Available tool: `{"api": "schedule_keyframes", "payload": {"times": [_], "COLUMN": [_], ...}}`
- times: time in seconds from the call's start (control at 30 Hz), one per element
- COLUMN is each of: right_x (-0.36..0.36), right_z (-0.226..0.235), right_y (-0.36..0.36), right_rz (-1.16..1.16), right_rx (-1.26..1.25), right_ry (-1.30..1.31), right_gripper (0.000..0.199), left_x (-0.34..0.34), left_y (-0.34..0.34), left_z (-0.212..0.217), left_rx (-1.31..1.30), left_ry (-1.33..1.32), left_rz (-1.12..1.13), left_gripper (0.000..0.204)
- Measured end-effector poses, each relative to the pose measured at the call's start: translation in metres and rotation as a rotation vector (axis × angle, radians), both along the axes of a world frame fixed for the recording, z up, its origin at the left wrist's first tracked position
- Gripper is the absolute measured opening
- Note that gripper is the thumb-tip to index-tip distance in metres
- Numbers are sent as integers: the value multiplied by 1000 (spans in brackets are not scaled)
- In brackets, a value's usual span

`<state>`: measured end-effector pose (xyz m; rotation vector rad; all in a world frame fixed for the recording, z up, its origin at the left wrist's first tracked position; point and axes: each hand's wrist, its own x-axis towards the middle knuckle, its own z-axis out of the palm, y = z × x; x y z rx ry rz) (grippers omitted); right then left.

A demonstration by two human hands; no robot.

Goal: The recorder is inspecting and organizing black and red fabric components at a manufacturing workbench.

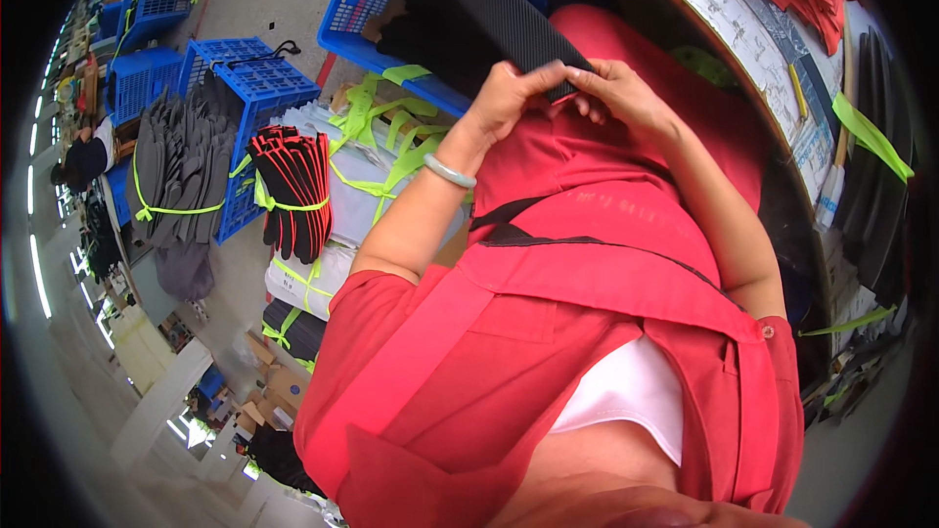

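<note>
— What do the two hands have hold of?

— A long black textured strip (489, 0). It comes down from the top of the view, and its lower end sits between the hands, just above the red garment (587, 264) the person wears. The left hand (509, 98) pinches that end with thumb and fingertips closed on its edge; a pale bangle (449, 172) circles that wrist.

— And the other hand?

— The right hand (621, 93) meets the strip from the opposite side, fingers curled and closed on the same end, touching the left fingertips or very nearly; the exact grip is hard to read at this angle.

— What lies around them?

— To the left, blue plastic crates (256, 78) on the floor, a bundle of grey pieces (176, 171) tied with a yellow-green band, and a bundle of black pieces with red edges (293, 191) tied the same way. A worktable edge (743, 29) curves along the right.
</note>
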<state>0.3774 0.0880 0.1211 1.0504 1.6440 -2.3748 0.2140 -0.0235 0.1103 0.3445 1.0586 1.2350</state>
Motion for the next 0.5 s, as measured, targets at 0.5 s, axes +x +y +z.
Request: {"api": "schedule_keyframes", "payload": {"times": [0.5], "right_x": [0], "right_z": [25], "right_y": [-19], "right_rz": [-432], "right_rx": [436], "right_ry": [82], "right_gripper": [19], "left_x": [-13], "left_y": [46], "left_z": [-30], "left_rx": [86], "left_ry": [-623], "left_rz": [429], "left_gripper": [35]}}
